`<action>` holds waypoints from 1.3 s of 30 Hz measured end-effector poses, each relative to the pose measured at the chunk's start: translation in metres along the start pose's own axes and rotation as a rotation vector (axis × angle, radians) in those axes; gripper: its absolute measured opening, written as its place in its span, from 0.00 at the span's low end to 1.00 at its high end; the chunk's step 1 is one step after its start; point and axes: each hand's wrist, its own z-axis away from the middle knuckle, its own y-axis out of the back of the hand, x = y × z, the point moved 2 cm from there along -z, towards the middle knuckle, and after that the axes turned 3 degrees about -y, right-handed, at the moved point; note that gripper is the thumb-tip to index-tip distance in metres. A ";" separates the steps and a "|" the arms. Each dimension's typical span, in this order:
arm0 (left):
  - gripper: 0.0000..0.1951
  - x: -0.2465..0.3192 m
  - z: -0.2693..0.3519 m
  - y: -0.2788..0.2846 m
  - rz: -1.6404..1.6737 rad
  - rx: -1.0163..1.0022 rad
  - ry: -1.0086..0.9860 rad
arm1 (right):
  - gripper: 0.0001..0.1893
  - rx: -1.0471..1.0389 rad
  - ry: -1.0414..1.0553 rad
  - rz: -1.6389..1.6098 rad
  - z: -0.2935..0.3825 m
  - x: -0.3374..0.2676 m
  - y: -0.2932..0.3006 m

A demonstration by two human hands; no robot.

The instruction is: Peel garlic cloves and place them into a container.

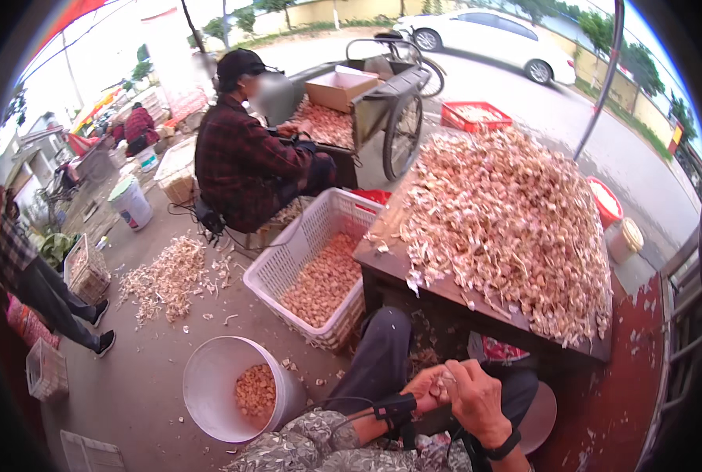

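Above my lap, in front of the wooden table, both hands meet. My left hand [427,389] is cupped around pale garlic pieces [439,390], partly covered by the other hand. The fingers of my right hand [473,396] pinch at the garlic from above; a dark band circles that wrist. A large heap of garlic with dry skins and stalks [504,224] covers much of the wooden table [445,298]. To the left of my knee, a white plastic crate [274,289] holds many loose cloves [321,283]. A white bucket [209,389] contains more cloves [256,392].
A co-worker in a plaid shirt [250,159] sits beyond the crate at a cart [374,112] loaded with garlic. Garlic skins [168,277] lie on the floor. Another person [50,289] stands at the far left. Red containers [604,203] stand behind the table, and a white car [492,35] is on the road.
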 end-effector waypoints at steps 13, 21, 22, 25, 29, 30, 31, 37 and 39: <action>0.25 0.019 0.022 -0.066 -0.166 -0.142 0.019 | 0.12 0.030 -0.049 -0.083 -0.002 0.055 0.007; 0.27 0.024 0.033 -0.065 -0.274 -0.050 0.006 | 0.05 -0.087 -0.039 -0.070 -0.008 0.058 -0.025; 0.27 0.025 0.034 -0.065 -0.268 -0.045 0.007 | 0.04 -0.100 -0.029 -0.044 -0.010 0.057 -0.027; 0.27 0.029 0.034 -0.062 -0.204 -0.031 0.010 | 0.03 -0.102 -0.012 -0.148 -0.015 0.057 -0.031; 0.27 0.037 0.035 -0.069 -0.165 -0.120 0.015 | 0.03 -0.026 -0.097 -0.360 -0.022 0.063 -0.035; 0.27 0.040 0.037 -0.072 -0.192 -0.029 -0.006 | 0.03 0.046 -0.184 -0.423 -0.025 0.063 -0.032; 0.27 0.044 0.038 -0.071 -0.190 -0.027 -0.013 | 0.03 0.117 -0.271 -0.487 -0.027 0.065 -0.030; 0.26 0.075 0.051 -0.070 -0.191 -0.017 -0.144 | 0.07 -0.011 -0.418 -0.354 -0.013 0.096 -0.043; 0.23 0.100 0.063 -0.079 -0.132 0.009 -0.233 | 0.14 -0.069 -0.328 -0.119 0.002 0.101 -0.052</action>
